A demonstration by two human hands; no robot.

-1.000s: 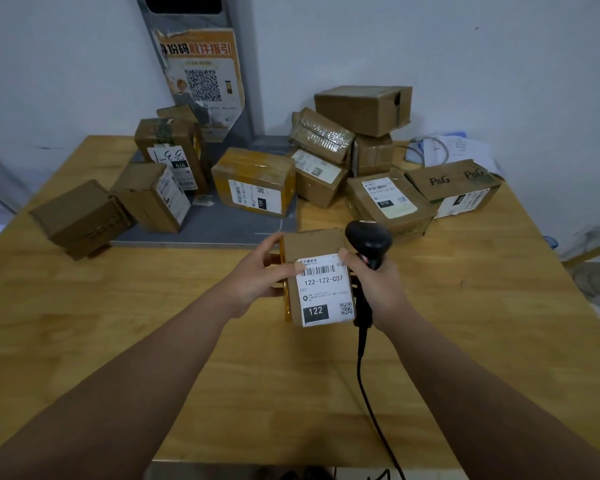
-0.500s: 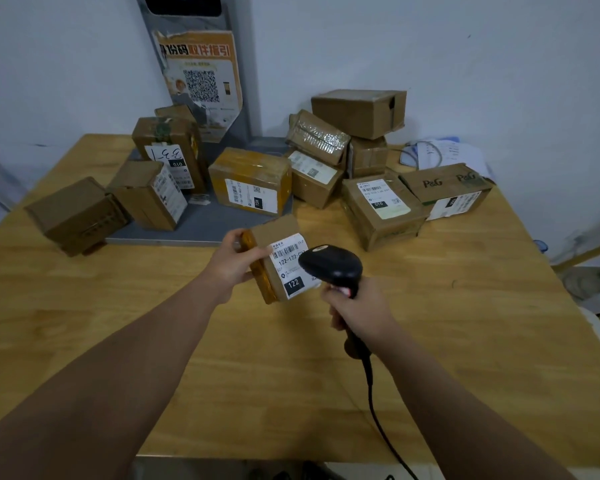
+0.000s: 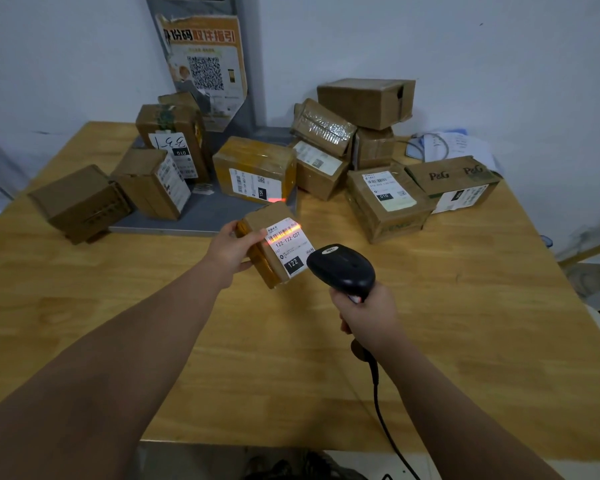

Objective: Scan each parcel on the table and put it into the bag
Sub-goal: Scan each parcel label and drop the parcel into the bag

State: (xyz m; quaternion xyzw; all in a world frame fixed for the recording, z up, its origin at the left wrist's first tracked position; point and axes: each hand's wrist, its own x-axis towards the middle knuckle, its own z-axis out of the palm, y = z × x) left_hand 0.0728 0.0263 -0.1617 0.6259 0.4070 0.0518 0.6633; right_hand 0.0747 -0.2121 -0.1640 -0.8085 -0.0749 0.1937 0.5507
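My left hand (image 3: 234, 249) grips a small brown parcel (image 3: 276, 249) above the middle of the wooden table (image 3: 291, 358), tilted with its white label facing right. A red scan line lies across the label's barcode. My right hand (image 3: 369, 315) holds a black corded barcode scanner (image 3: 342, 268) just right of the parcel, its head aimed at the label. Several other cardboard parcels lie at the back of the table, among them a yellow-taped box (image 3: 255, 168) and a P&G box (image 3: 456, 181). No bag is in view.
A grey platform (image 3: 205, 216) with a post and QR poster (image 3: 205, 67) stands at the back left, with parcels on it. Papers and a cable (image 3: 444, 147) lie at the back right. The scanner's cord (image 3: 383, 420) runs off the table's front edge.
The left hand has turned the parcel's label toward the right. The right hand swung the scanner down and right to face it, and a red scan line now crosses the barcode.
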